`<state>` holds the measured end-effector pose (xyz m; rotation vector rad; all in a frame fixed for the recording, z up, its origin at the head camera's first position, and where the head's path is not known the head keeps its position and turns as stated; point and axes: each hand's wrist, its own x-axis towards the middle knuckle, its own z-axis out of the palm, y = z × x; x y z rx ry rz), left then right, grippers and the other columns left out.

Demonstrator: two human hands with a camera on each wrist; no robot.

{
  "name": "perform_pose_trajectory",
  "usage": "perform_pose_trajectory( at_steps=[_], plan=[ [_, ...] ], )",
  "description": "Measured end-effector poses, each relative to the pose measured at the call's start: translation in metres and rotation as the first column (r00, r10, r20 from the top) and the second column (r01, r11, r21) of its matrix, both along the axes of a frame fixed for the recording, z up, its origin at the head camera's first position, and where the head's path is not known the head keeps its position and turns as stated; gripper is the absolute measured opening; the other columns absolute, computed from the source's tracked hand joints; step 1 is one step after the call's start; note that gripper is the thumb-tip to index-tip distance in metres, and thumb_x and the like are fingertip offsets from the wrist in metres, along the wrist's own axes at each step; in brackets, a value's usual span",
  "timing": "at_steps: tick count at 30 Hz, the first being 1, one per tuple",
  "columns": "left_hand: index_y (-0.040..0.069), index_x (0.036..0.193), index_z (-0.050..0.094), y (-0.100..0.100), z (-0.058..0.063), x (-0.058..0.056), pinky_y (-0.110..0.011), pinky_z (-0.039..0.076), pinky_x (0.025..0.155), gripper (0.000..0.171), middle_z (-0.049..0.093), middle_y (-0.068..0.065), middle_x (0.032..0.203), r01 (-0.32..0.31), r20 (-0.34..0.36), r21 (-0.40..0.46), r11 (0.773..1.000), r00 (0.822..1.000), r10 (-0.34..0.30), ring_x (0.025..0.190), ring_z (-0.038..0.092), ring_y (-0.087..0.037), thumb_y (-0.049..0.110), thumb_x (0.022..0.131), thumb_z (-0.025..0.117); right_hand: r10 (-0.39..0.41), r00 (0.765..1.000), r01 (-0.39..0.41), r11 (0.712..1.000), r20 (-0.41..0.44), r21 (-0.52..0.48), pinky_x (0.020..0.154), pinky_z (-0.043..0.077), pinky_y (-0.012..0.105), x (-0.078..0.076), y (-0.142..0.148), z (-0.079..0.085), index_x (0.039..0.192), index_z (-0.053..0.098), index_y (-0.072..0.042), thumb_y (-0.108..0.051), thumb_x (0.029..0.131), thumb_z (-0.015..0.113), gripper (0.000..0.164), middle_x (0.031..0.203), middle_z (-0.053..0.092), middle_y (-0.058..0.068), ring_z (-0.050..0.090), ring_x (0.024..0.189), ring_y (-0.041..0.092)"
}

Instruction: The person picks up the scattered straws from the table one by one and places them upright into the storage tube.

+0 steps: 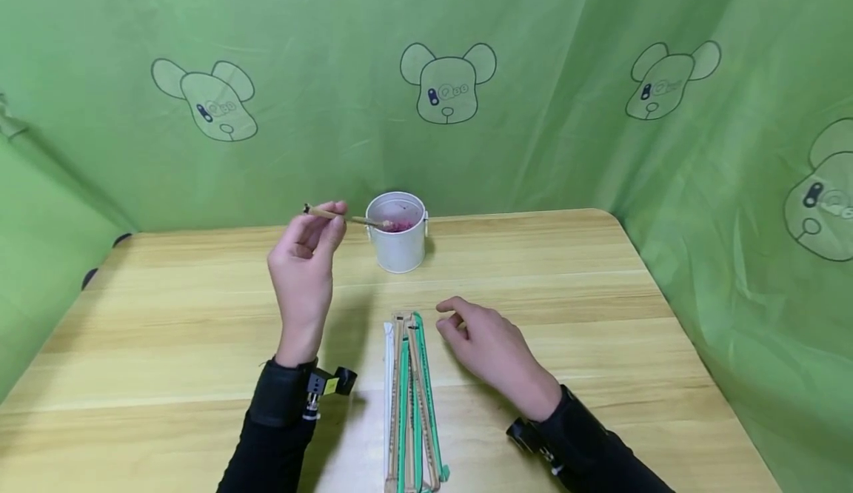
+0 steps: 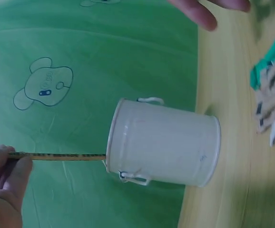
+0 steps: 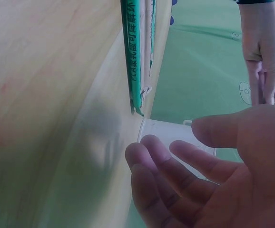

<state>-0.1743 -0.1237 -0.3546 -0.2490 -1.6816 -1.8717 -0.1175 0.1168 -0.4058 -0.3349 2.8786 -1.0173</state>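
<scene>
Between thumb and fingertips, my left hand (image 1: 303,282) pinches a thin brown-wrapped straw (image 2: 66,156). The straw lies nearly level, its far end over the rim and inside a small white bucket (image 1: 401,252). Something pinkish shows inside the bucket. A row of wrapped straws (image 1: 403,404), green, brown and white, lies lengthwise on the table in front of the body. To the right of their far ends hovers my right hand (image 1: 496,345), fingers loosely bent, holding nothing. Dark printing shows on a green wrapper (image 3: 133,52) in the right wrist view.
The wooden table (image 1: 566,278) has a rounded far right corner. A green curtain (image 1: 320,108) with bear-head outlines hangs behind it and along both sides. The bucket stands close to the table's back edge, its small handle lugs at the sides.
</scene>
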Motion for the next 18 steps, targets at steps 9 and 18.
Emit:
perform_pose_trajectory(
  at_steps=[9,18],
  plan=[
    [0.004,0.126,0.076,-0.003,-0.012,-0.002,-0.031,0.056,0.099,0.026,0.073,-0.002,0.131,-0.078,0.109,-0.31,0.947,0.987,0.117,0.121,0.07,-0.018,0.02,0.108,0.068,0.014,1.0,-0.014,1.0,0.001,-0.01,0.074,0.056,0.038,0.001,-0.001,0.0,0.137,0.069,-0.014,-0.026,0.108,0.062,0.032,0.101,0.074,-0.006,0.065,0.083,0.009],
    [0.007,0.15,0.06,-0.001,-0.02,-0.002,-0.042,0.057,0.101,0.044,0.061,-0.008,0.149,0.023,0.228,-0.448,0.894,0.97,0.089,0.13,0.063,-0.027,0.031,0.113,0.057,0.039,0.999,-0.038,0.999,0.014,-0.037,0.077,0.057,0.038,0.001,-0.001,-0.003,0.142,0.064,-0.009,-0.025,0.109,0.063,0.037,0.1,0.073,-0.004,0.065,0.084,0.009]
  ],
)
